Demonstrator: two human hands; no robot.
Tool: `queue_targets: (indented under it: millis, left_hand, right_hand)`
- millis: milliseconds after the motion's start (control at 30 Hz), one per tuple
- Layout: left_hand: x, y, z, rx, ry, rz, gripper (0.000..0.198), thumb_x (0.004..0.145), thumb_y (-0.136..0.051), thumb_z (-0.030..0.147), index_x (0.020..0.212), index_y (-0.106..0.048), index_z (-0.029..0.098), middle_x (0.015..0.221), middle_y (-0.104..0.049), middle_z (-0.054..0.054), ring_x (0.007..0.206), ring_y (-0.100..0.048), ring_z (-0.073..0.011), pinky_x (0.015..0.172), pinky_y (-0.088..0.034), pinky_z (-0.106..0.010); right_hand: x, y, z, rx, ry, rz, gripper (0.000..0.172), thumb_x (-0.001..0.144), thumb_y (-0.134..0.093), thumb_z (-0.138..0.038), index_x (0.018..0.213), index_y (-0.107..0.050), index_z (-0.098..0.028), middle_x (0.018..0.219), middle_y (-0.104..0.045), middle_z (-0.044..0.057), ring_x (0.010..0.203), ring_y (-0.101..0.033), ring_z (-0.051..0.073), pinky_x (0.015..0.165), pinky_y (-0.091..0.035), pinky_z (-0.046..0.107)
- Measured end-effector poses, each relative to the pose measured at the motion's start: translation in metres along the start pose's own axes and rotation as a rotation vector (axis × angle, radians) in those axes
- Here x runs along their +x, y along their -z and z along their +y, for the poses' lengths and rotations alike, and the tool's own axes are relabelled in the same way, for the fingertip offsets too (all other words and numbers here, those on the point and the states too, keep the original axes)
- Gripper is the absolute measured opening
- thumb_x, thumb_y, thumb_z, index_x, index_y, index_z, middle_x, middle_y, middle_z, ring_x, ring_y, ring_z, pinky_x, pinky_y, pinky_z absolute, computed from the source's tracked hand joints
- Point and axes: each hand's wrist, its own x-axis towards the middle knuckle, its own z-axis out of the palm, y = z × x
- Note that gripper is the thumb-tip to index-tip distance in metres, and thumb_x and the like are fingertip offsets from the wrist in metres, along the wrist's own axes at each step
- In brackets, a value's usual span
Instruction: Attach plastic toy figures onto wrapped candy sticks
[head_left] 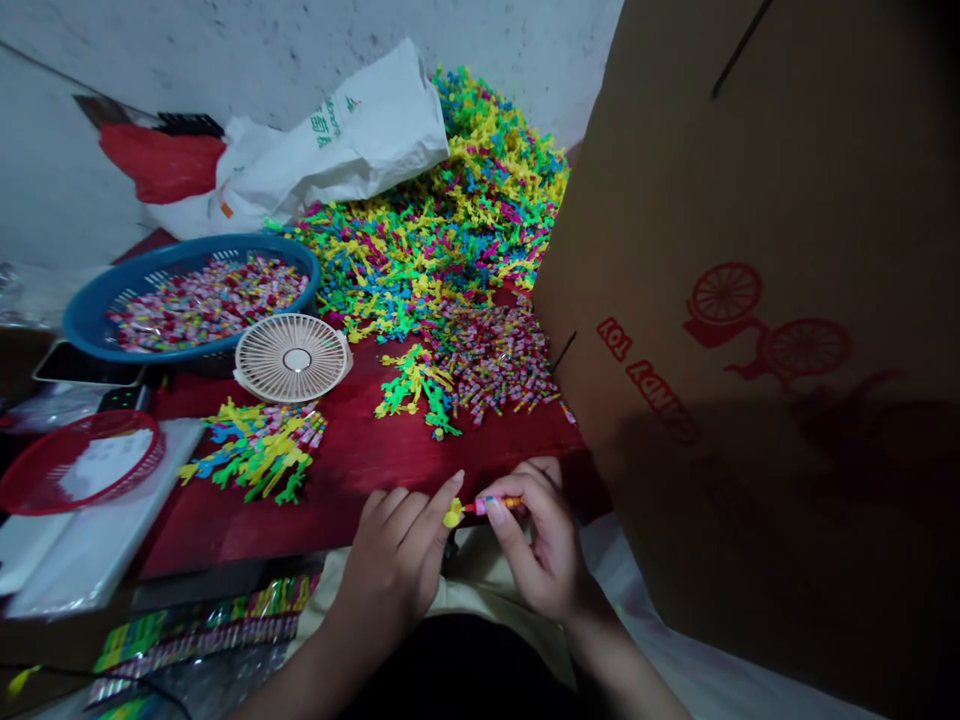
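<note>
Left hand (397, 545) holds a yellow toy (453, 515), right hand (541, 545) a pink tube (481, 505) (both hands angled inward)

A small workshop, by the look: toys (506, 190) heaped toward the far edge of the bench (352, 455), a basket (79, 322) of tubes (217, 305) near its far left corner, plastic bags (112, 540) at its left edge, a carton (637, 200) printed CANDY TOY along its right.
</note>
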Motion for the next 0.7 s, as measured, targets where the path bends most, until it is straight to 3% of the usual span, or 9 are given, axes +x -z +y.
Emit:
queue_targets:
  millis: [167,533,633,700]
  left_hand:
    - [-0.002,-0.002,-0.002,0.002,-0.024,-0.024,0.045,0.100,-0.050,0.006,0.145,-0.055,0.009,0.075,-0.061,0.000,0.072,-0.050,-0.0198,0.073,-0.037,-0.036]
    - [-0.007,-0.007,-0.004,-0.077,-0.006,-0.021,0.043,0.101,-0.046,0.006,0.138,-0.064,0.014,0.080,-0.070,-0.003,0.073,-0.057,-0.0191,0.074,-0.040,-0.035]
    - [-0.012,-0.017,-0.025,-0.029,0.040,-0.092,0.038,0.102,-0.045,0.011,0.132,-0.068,0.015,0.086,-0.073,-0.006,0.076,-0.060,-0.0211,0.073,-0.042,-0.036]
    - [-0.020,-0.020,-0.057,0.089,0.174,-0.159,0.035,0.102,-0.044,0.016,0.123,-0.072,0.014,0.084,-0.073,-0.009,0.074,-0.060,-0.0233,0.068,-0.041,-0.037]
  right_hand:
    - [0.001,0.000,0.001,-0.013,0.000,-0.014,0.010,0.103,-0.057,-0.018,0.099,-0.065,-0.023,0.082,-0.059,0.002,0.089,-0.050,0.023,0.079,-0.039,0.039]
    - [0.001,-0.008,0.000,-0.022,0.040,-0.048,0.012,0.103,-0.054,-0.018,0.096,-0.063,-0.022,0.081,-0.059,0.003,0.087,-0.052,0.024,0.079,-0.041,0.040]
    - [0.011,-0.013,0.024,-0.023,0.006,-0.140,0.011,0.105,-0.056,-0.025,0.100,-0.066,-0.023,0.087,-0.065,0.003,0.092,-0.057,0.023,0.085,-0.046,0.040]
    - [0.020,-0.015,0.057,-0.013,-0.028,-0.185,0.018,0.105,-0.057,-0.030,0.118,-0.067,-0.024,0.103,-0.069,0.005,0.101,-0.062,0.023,0.093,-0.049,0.040]
